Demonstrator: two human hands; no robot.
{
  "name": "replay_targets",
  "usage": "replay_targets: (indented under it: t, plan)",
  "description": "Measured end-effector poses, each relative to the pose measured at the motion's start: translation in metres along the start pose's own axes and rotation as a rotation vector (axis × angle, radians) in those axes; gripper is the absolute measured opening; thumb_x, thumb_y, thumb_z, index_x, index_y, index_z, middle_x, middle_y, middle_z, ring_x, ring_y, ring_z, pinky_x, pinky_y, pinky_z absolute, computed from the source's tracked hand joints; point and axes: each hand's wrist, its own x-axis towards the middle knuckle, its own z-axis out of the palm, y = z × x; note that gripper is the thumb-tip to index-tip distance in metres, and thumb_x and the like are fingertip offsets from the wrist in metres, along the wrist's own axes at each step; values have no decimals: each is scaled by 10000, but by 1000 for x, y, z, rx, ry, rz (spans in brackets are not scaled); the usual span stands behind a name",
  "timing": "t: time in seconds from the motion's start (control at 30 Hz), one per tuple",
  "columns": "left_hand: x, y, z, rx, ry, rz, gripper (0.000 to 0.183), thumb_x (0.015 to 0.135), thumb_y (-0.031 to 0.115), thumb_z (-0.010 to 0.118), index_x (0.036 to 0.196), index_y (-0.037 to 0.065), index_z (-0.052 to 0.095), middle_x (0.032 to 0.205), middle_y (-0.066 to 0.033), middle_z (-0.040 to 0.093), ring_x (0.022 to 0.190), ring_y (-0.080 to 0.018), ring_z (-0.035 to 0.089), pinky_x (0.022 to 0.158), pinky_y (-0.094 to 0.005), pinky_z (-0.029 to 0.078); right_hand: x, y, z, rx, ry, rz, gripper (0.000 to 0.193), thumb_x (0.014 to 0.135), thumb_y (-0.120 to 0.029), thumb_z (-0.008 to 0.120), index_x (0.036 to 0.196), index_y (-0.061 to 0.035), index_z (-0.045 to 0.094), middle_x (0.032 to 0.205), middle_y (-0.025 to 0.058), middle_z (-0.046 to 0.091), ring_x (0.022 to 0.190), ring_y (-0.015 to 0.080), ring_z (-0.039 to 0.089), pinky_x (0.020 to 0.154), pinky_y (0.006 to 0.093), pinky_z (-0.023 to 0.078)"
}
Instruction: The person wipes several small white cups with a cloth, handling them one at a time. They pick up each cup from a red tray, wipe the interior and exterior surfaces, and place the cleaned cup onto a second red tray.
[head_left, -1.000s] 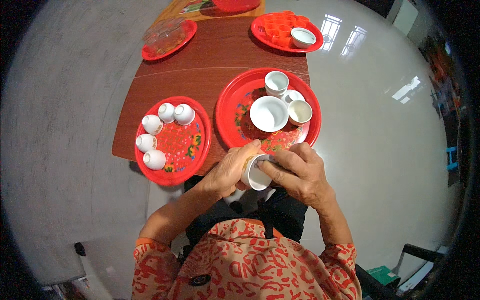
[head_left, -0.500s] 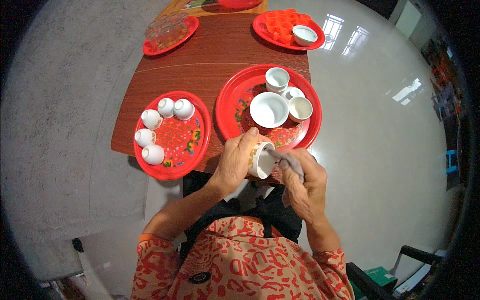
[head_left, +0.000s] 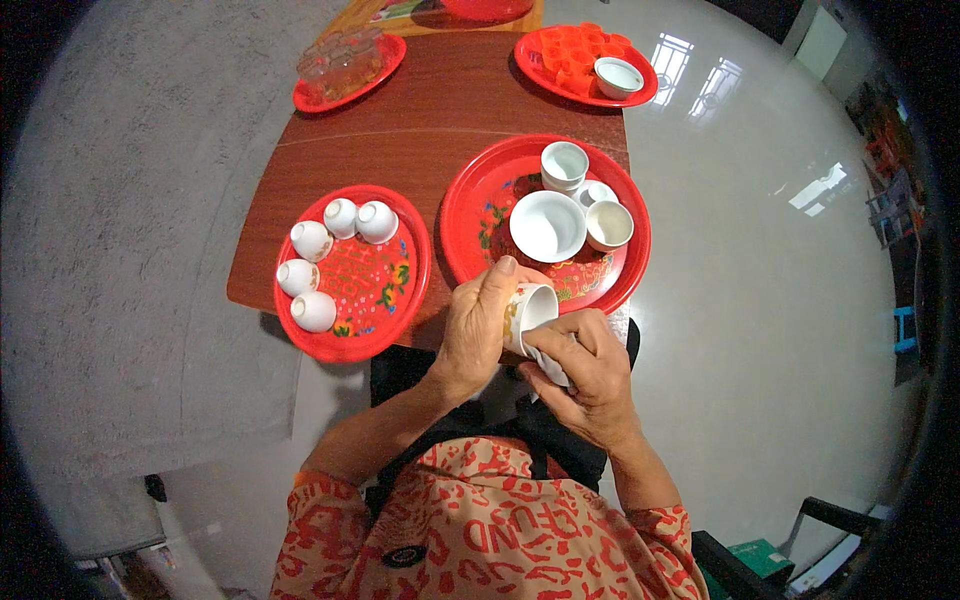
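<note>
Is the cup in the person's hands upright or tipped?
Tipped: the cup lies sideways in the left hand, mouth toward the right hand holding a white cloth.

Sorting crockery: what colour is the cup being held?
White cup with a gold mark, head view.

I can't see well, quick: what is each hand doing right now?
Left hand: closed around a small white cup, tipped on its side.
Right hand: closed on a white cloth, pressed against the cup.
</note>
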Motion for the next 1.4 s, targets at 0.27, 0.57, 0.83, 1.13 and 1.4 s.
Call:
replay_targets:
  t: [0.27,0.57,0.83,1.13,1.4]
  plan:
    - [1,6,-19,225,-230,63,384,944,294,369,1227,66,494,1026,-75,521,879,-123,501,772,-258,441,5,24,-22,-161,-127,-199,281,638,-100,704,912,-112,640,813,33,513,669,214,471,542,329,408]
    - [-21,50,-17,1191,-333,625,425,683,116,745,1063,83,557,1034,-150,428,875,-282,528,684,-365,497,26,20,-39,-303,-254,-308,184,685,-164,646,852,-88,635,750,15,442,658,177,450,524,296,422]
    - [-17,24,-18,1068,-142,688,280,731,5,708,934,-16,516,1150,-162,354,889,-260,571,688,-328,534,29,26,-32,-103,121,-238,335,612,-32,695,943,-61,652,851,49,526,736,193,521,595,294,441]
    - [-18,-7,-15,279,-192,328,250,905,40,528,1148,-1,482,1014,-49,504,985,-97,512,802,-244,455,7,15,11,-121,359,-152,485,593,-104,783,1057,-63,646,840,73,509,743,212,495,590,305,408]
    - [-21,-6,-15,168,-277,273,302,898,-4,516,1194,-16,460,1123,-53,497,1083,-130,494,927,-278,420,12,18,9,5,361,-121,396,632,-41,744,1020,-86,678,820,61,498,707,197,469,577,285,383]
